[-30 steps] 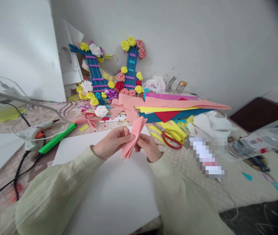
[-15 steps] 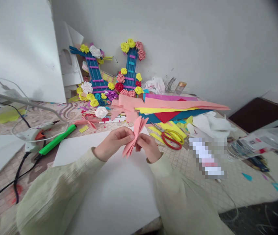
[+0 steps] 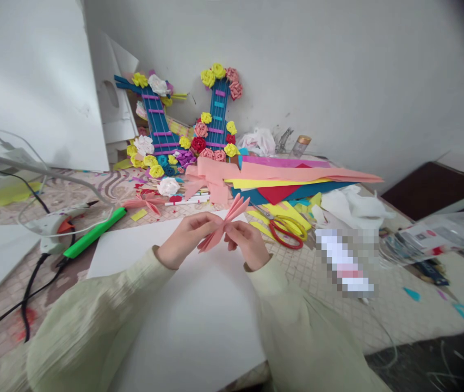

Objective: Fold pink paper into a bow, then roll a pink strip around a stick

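Note:
Pinched at its narrow middle is a bundle of pink paper petals [image 3: 236, 208], fanning out above and below my fingers. My left hand [image 3: 191, 235] grips it from the left side, thumb and fingers pressed together. From the right, my right hand [image 3: 248, 242] pinches the same middle part with thumb and forefinger. Both hands hover over a large white board [image 3: 191, 316]. Beyond them lie strips of pink crepe paper [image 3: 211, 182] and a white paper flower [image 3: 168, 187].
A hot glue gun [image 3: 54, 228] and a bright green stick [image 3: 95, 234] lie left. Scissors with red handles [image 3: 286, 235] rest on yellow paper to the right. Stacked coloured sheets [image 3: 297, 174] and two flower-trimmed blue paper guitars [image 3: 217, 111] stand behind. Cables cross the left side.
The pink petal bundle has tilted, its upper end leaning further right and its lower end swinging left. My fingers have shifted slightly around its middle.

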### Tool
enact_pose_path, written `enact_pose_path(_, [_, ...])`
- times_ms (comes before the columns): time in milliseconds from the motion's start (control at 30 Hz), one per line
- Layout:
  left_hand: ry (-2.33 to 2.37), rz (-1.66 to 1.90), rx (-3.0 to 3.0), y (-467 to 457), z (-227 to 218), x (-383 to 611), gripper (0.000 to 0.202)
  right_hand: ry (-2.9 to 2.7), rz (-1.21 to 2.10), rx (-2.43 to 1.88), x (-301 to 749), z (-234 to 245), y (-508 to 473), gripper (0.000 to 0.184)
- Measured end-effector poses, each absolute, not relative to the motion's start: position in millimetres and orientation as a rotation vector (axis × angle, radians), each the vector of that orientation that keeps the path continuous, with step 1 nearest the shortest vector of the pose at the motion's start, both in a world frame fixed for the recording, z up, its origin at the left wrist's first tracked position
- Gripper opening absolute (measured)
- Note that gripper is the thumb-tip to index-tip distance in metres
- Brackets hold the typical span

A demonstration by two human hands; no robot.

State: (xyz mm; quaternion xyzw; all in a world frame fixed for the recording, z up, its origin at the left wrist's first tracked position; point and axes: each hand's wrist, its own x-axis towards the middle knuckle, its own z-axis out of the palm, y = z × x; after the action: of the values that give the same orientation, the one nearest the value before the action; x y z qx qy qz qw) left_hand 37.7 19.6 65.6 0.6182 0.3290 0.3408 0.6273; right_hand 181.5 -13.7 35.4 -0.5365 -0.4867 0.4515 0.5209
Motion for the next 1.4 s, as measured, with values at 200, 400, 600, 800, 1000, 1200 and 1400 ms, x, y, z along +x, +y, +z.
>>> enact_pose_path(200, [0.769,0.806,1.534,16,66,39,0.023,-1.207,1.003,-1.35,180,36,-15,0.03])
enact_pose_path(400, [0.824,0.874,1.532,17,64,39,0.025,-1.223,1.125,-1.269,183,35,-14,0.031])
enact_pose_path(600, [0.901,0.889,1.49,21,63,38,0.026,-1.216,1.238,-1.207,187,36,-15,0.027])
enact_pose_path(800, [0.934,0.888,1.45,22,67,36,0.024,-1.269,1.209,-1.272,189,42,-16,0.032])
enact_pose_path(1000, [0.947,0.937,1.461,24,71,34,0.024,-1.302,1.065,-1.49,193,42,-14,0.041])
enact_pose_path(1200, [0.844,0.872,1.372,23,68,34,0.026,-1.251,1.131,-1.342,189,37,-11,0.034])
enact_pose_path(1400, [0.851,0.838,1.354,22,68,35,0.026,-1.245,1.2,-1.194,188,34,-12,0.025])
